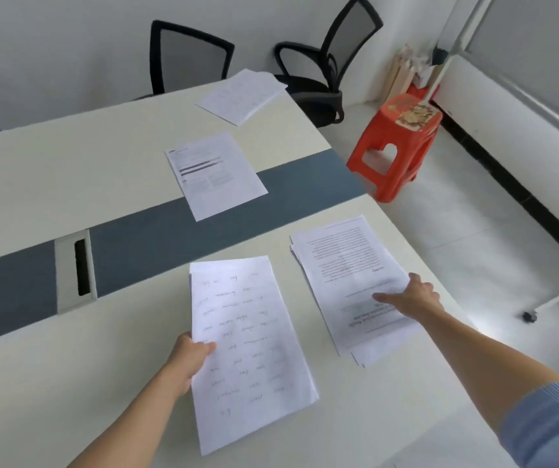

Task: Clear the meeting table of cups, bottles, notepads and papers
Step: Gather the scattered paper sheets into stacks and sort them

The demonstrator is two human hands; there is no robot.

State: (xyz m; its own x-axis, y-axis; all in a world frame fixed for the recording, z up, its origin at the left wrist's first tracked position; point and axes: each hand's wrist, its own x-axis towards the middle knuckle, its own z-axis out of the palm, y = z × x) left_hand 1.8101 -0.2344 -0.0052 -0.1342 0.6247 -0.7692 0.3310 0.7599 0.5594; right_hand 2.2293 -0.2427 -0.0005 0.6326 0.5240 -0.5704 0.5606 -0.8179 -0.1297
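Papers: light, limp, apt to slide and fan, so I am judging an edge hold best. I am pinching the handwritten sheets [254, 349] at their left side with my left hand [192, 358], near the table's [51, 184] near edge. My right hand [413, 297] is lying on the printed stack [349, 275] by the right edge; whether its fingers are curling under, I cannot tell. Both sets are showing white and loosely squared.
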